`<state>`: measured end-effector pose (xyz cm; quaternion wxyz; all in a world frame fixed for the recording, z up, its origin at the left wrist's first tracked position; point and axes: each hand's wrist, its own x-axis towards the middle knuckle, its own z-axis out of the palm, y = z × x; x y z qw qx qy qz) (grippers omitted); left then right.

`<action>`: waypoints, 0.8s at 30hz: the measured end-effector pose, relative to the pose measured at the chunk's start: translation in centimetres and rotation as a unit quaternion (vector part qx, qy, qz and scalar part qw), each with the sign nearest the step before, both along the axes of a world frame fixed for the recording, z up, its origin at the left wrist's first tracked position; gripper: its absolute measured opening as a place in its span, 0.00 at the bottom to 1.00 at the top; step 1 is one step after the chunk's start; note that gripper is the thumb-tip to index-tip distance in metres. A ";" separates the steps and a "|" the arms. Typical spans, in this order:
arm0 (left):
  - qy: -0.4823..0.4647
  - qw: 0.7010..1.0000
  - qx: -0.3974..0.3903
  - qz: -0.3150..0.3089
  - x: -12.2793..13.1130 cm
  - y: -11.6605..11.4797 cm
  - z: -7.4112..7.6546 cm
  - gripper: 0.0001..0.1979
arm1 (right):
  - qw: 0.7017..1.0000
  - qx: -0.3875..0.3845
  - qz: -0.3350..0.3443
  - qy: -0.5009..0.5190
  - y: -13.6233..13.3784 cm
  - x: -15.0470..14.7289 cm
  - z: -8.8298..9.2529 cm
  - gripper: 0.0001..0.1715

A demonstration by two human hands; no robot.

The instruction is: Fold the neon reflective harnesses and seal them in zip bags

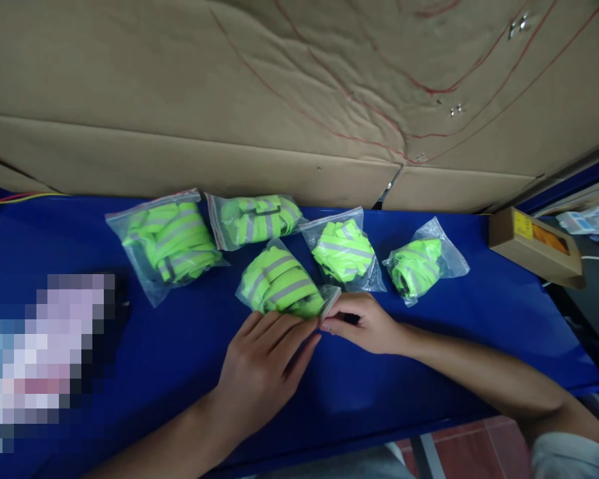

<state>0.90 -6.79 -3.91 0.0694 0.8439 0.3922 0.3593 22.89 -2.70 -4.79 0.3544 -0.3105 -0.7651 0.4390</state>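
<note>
A clear zip bag [282, 283] holding folded neon-yellow strap with grey reflective stripes lies in front of me. My right hand [362, 322] pinches its zip edge at the right corner between thumb and fingers. Over the near side of this bag lies my left hand [262, 362], its fingers stretched out and the thumb apart; its fingertips come close to the right hand. Behind are similar filled bags: a large one [172, 243] at left, one [262, 219] at the back, one [343, 251] right of the middle, and one [416, 266] farther right.
The bags lie on a blue tabletop [180, 372]. A brown cardboard box [534, 246] with orange contents stands at the right end. Brown board with red lines [279, 146] rises behind. A pixelated, glowing device [50, 352] sits at left.
</note>
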 end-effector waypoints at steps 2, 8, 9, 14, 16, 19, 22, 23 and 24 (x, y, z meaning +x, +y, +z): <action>-0.014 1.000 -0.025 -0.011 -0.1 -0.1 -0.1 0.11 | 1.000 -0.015 -0.008 -0.007 -0.1 0.0 -0.1 0.08; -0.059 0.994 -0.094 -0.021 -0.1 0.2 0.1 0.05 | 0.999 -0.014 -0.032 -0.016 -0.2 -0.1 -0.3 0.08; -0.060 0.994 -0.091 -0.014 0.1 0.2 0.1 0.04 | 0.999 -0.005 -0.039 -0.020 -0.2 -0.1 -0.4 0.08; -0.062 0.995 -0.075 0.032 0.6 0.2 0.2 0.03 | 0.998 0.046 -0.038 -0.036 -0.4 -0.2 -0.6 0.09; -0.078 0.992 -0.083 0.048 0.3 0.4 0.5 0.02 | 0.997 0.054 -0.038 -0.035 -0.5 -0.2 -0.5 0.09; -0.130 0.980 -0.095 0.116 -0.8 0.6 1.2 0.02 | 0.998 0.029 -0.048 -0.026 -0.6 -0.1 -0.3 0.10; -0.199 0.957 -0.083 0.193 -2.0 0.5 2.0 0.05 | 0.995 -0.019 -0.094 -0.021 -0.6 0.0 -0.4 0.16; -0.192 0.961 -0.081 0.183 -2.3 0.5 2.1 0.04 | 0.993 -0.041 -0.108 -0.019 -0.6 0.1 -0.5 0.18; -0.166 0.972 -0.070 0.149 -2.5 0.6 2.2 0.04 | 0.991 -0.066 -0.118 -0.013 -0.6 0.1 -0.6 0.20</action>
